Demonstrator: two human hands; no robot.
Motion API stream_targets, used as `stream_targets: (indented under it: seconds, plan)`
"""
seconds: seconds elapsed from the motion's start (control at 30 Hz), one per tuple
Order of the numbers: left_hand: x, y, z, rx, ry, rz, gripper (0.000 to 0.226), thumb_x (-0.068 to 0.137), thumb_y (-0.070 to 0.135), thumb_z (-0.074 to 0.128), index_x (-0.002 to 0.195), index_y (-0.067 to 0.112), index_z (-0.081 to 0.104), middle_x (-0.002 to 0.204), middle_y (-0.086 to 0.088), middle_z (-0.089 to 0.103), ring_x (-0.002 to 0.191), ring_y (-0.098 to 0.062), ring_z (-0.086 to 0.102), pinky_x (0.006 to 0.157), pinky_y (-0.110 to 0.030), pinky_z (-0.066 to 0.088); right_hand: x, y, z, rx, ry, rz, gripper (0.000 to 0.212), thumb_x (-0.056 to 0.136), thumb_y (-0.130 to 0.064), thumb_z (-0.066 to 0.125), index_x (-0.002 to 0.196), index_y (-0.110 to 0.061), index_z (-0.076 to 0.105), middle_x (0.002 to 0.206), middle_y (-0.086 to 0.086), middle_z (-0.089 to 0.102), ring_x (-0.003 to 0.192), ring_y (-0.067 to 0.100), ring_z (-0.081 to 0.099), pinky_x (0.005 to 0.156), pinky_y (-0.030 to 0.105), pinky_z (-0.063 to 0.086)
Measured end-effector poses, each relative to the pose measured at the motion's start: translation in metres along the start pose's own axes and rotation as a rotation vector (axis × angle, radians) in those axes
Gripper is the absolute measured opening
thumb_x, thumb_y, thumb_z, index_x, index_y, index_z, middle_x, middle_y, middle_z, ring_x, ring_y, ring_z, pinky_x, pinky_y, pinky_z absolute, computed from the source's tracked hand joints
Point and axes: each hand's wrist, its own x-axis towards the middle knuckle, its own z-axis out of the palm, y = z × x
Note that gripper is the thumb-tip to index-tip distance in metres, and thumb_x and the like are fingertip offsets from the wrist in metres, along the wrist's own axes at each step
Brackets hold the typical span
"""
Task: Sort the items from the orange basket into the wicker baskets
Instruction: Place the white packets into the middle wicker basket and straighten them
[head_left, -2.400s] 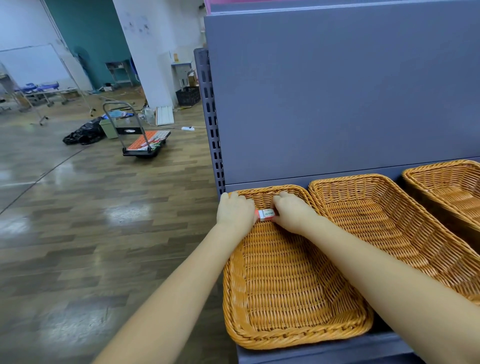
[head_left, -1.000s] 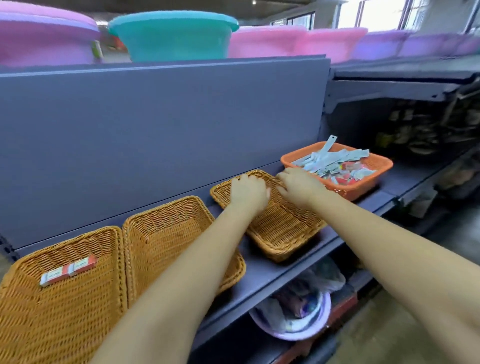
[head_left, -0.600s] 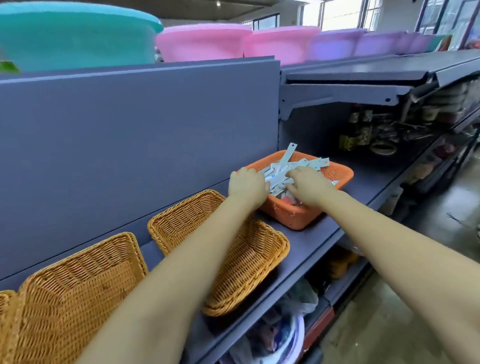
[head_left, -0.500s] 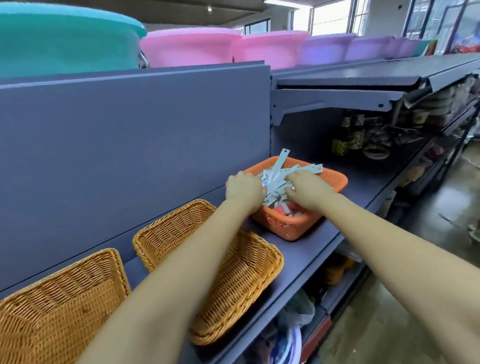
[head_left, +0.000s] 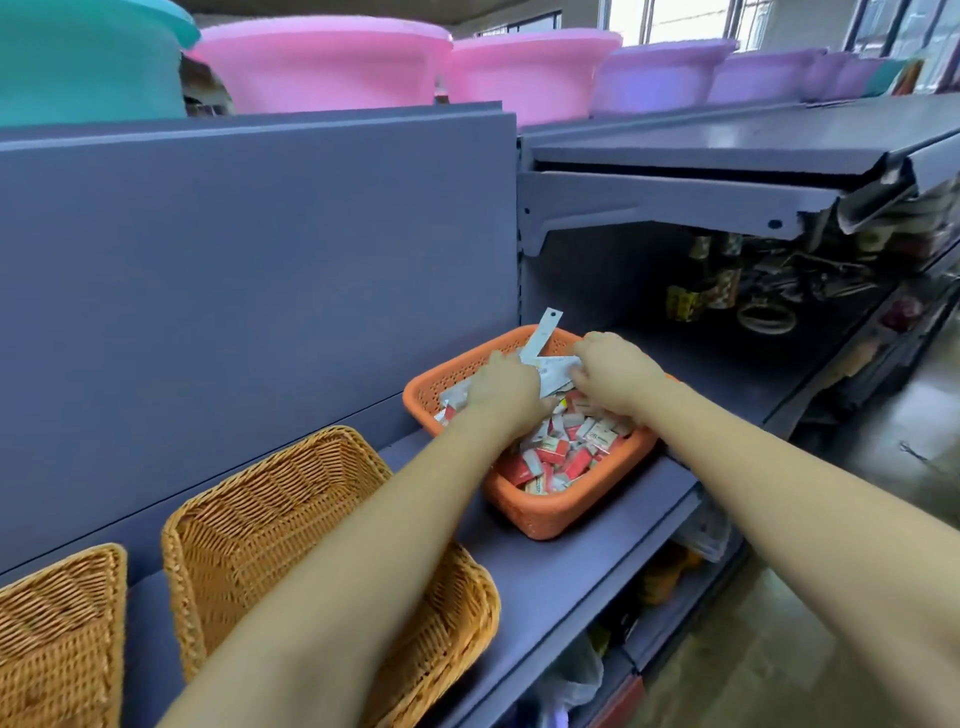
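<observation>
Reaching into the perforated orange plastic basket (head_left: 561, 512), the left hand (head_left: 506, 392) and right hand (head_left: 615, 371) dig among small red-and-white packets (head_left: 556, 457) and pale flat cards (head_left: 550, 376); what either grips I cannot tell. Both rectangular woven wicker baskets (head_left: 260, 499) in view look empty, so most sorting seemingly remains.

The orange basket (head_left: 558, 512) has perforated walls and holds small red-and-white packets (head_left: 563, 452) and pale grey-white strips (head_left: 543, 332). Two wicker baskets (head_left: 270, 509) are honey-tan, woven. The shelf (head_left: 566, 571) and back panel (head_left: 249, 260) are slate blue-grey. Above stand teal (head_left: 88, 62), pink (head_left: 322, 62) and lilac basins (head_left: 660, 78).
</observation>
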Motion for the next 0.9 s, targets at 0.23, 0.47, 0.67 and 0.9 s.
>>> stream_targets:
  seconds: [0.23, 0.47, 0.67, 0.9]
  plan:
    - [0.024, 0.020, 0.001, 0.025, -0.185, -0.171, 0.041, 0.093, 0.040, 0.050, 0.118, 0.009, 0.061, 0.117, -0.008, 0.062, 0.107, -0.027, 0.058, 0.084, -0.034, 0.046, 0.022, 0.026, 0.007, 0.041, 0.006, -0.128, 0.027, 0.097, -0.022, 0.039, 0.112, -0.006, 0.056, 0.113, 0.012, 0.053, 0.107, 0.027, 0.048, 0.085, 0.038, 0.041]
    - [0.028, 0.015, 0.003, -0.083, -0.249, -0.284, 0.026, 0.090, 0.034, 0.053, 0.086, 0.009, 0.061, 0.071, -0.002, 0.053, 0.077, -0.023, 0.051, 0.070, -0.030, 0.043, 0.032, 0.039, 0.016, 0.119, 0.018, -0.207, 0.032, 0.095, -0.022, 0.040, 0.120, -0.011, 0.057, 0.114, 0.011, 0.055, 0.107, 0.028, 0.051, 0.087, 0.043, 0.046]
    - [0.034, 0.020, 0.003, -0.043, -0.307, -0.303, 0.024, 0.085, 0.027, 0.057, 0.068, 0.013, 0.049, 0.075, -0.005, 0.053, 0.077, -0.025, 0.054, 0.070, -0.032, 0.048, 0.038, 0.045, 0.018, 0.131, 0.035, -0.262, 0.031, 0.095, -0.023, 0.041, 0.117, -0.011, 0.059, 0.110, 0.011, 0.055, 0.104, 0.027, 0.051, 0.084, 0.040, 0.045]
    - [0.028, 0.006, -0.001, -0.165, -0.196, -0.263, 0.034, 0.090, 0.046, 0.055, 0.092, 0.013, 0.051, 0.087, -0.003, 0.055, 0.082, -0.022, 0.049, 0.072, -0.030, 0.037, 0.044, 0.045, 0.012, 0.196, 0.088, -0.293, 0.031, 0.098, -0.027, 0.037, 0.112, -0.011, 0.060, 0.105, 0.009, 0.058, 0.094, 0.024, 0.054, 0.077, 0.037, 0.044]
